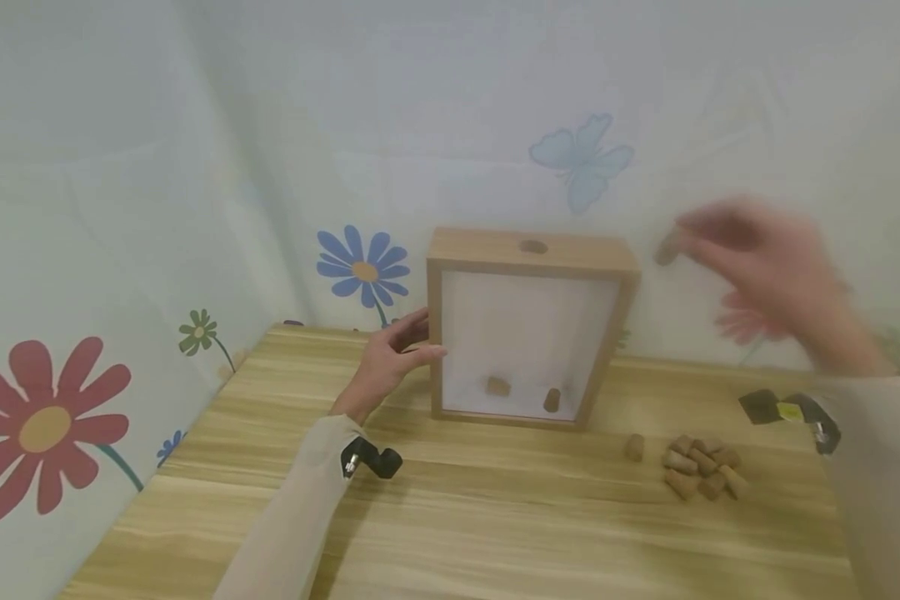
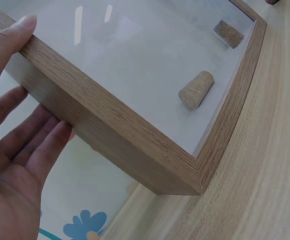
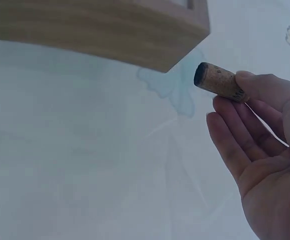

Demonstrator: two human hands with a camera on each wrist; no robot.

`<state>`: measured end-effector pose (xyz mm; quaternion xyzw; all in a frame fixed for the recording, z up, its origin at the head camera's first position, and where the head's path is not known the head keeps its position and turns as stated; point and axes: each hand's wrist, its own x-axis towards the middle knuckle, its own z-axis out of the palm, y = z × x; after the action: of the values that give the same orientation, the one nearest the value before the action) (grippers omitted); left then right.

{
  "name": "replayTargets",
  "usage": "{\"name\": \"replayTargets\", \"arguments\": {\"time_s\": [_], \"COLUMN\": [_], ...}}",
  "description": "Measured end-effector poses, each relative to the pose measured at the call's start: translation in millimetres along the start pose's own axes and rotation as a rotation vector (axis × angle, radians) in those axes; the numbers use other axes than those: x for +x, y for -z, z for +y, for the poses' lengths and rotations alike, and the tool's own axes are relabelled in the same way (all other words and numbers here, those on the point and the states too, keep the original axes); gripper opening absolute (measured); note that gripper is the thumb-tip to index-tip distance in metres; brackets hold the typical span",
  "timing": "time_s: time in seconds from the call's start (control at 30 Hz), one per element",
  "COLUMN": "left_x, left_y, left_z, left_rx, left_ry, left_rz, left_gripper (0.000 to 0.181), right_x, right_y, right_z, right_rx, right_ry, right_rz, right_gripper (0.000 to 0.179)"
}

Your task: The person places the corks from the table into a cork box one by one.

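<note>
A wooden box frame (image 1: 532, 422) with a clear front stands upright on the table, a round hole (image 1: 533, 247) in its top face. Two corks, one lying tilted (image 2: 196, 90) and one darker (image 2: 228, 34), rest inside at the bottom. My left hand (image 1: 387, 364) grips the frame's left side, thumb on the front edge and fingertips against the side face. Raised to the right of the frame's top, my right hand (image 1: 772, 267) pinches a cork (image 3: 219, 82) between thumb and fingers. That cork has a dark end and printed letters, and is apart from the frame.
A loose pile of several corks (image 1: 701, 465) lies on the wooden table (image 1: 495, 517) to the right of the frame, with a single cork (image 1: 634, 447) just left of it. Behind the table hangs a white cloth (image 1: 435, 125) printed with flowers and a butterfly.
</note>
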<state>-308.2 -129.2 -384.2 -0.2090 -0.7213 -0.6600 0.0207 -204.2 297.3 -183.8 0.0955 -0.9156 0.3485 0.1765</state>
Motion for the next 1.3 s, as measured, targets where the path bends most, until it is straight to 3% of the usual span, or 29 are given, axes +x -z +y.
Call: {"name": "replayTargets", "arguments": {"time_s": [0.13, 0.27, 0.7, 0.97, 1.3], "left_x": [0.7, 1.3, 1.0, -0.7, -0.9], "left_y": [0.1, -0.9, 3.5, 5.4, 3.5], "left_z": [-1.1, -1.7, -1.2, -0.9, 2.7], "left_rx": [0.003, 0.009, -0.013, 0.001, 0.006], "left_ry": [-0.003, -0.008, -0.012, -0.024, -0.027], "left_rz": [0.004, 0.001, 0.008, 0.004, 0.004], "left_gripper": [0.074, 0.074, 0.072, 0.073, 0.072], "right_x": [11.1, 23.5, 59.5, 69.4, 67.0], "right_y": [-3, -12, -63, -87, -95], "right_z": [-15, -27, -68, -78, -74], "right_rx": [0.073, 0.072, 0.125, 0.092, 0.058], "right_ry": [0.052, 0.117, 0.307, 0.341, 0.360], "right_rz": [0.035, 0.046, 0.075, 0.039, -0.020], "right_gripper": [0.051, 0.048, 0.033, 0.028, 0.028]}}
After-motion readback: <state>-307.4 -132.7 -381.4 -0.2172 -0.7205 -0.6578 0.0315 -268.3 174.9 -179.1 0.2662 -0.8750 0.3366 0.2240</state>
